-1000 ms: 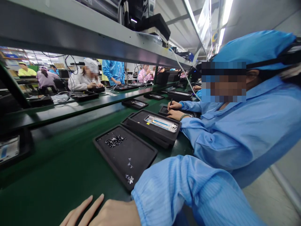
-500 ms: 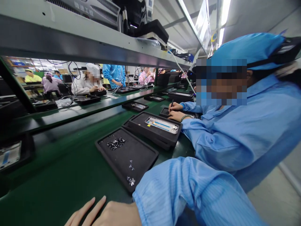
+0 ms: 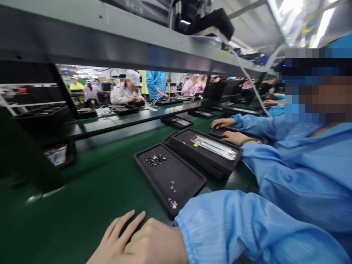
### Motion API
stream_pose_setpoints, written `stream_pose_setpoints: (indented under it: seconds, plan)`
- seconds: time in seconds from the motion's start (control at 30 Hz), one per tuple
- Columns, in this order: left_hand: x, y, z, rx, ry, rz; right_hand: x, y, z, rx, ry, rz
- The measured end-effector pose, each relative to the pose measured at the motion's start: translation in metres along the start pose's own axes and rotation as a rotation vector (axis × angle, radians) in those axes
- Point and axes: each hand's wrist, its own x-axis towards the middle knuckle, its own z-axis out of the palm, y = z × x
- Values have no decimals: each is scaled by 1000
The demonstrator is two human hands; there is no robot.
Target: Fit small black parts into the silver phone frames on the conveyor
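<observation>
At the bottom edge, my left hand [image 3: 112, 238] has its fingers stretched out and apart above the green work surface [image 3: 90, 190]. My right hand [image 3: 156, 238] reaches in from a blue sleeve [image 3: 220, 220] and lies against it, back upward and knuckles bent. The right fingers are hidden, and I cannot see whether anything lies between the hands. Just beyond the right cuff is a shallow black tray [image 3: 178, 165], with a pile of small dark parts [image 3: 156, 160] at its far end and a few small silvery pieces [image 3: 172, 202] at its near corner.
Stacked black trays [image 3: 211, 161] carry a phone frame [image 3: 214, 146] with blue strips. A co-worker's hands [image 3: 233, 135] are over another tray at right. A metal shelf [image 3: 154, 51] crosses overhead. A dark post [image 3: 33, 154] stands left, near another tray [image 3: 71, 154].
The view has swung left, so the trays and co-worker appear farther right. My hands show higher in the picture. The co-worker's pen-like tool no longer shows clearly.
</observation>
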Motion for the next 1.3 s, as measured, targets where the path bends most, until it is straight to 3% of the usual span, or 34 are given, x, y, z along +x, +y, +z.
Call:
stream_pose_setpoints:
  seconds: [0.07,0.4,0.73,1.0,1.2,1.3]
  plan:
    - [0,0,0,12,-23,16,-1,4,1,59,31,-80]
    - [3,9,1,13,-77,42,-5,1,13,114,228,-78]
    - [4,8,-4,-69,-40,40,-7,2,16,128,181,-71]
    - [6,9,-2,28,-36,64,-9,2,15,171,263,-77]
    - [5,10,-3,-6,-53,44,-5,2,12,153,130,-89]
    - [6,11,-3,-49,-62,18,-6,-6,-1,102,37,-70]
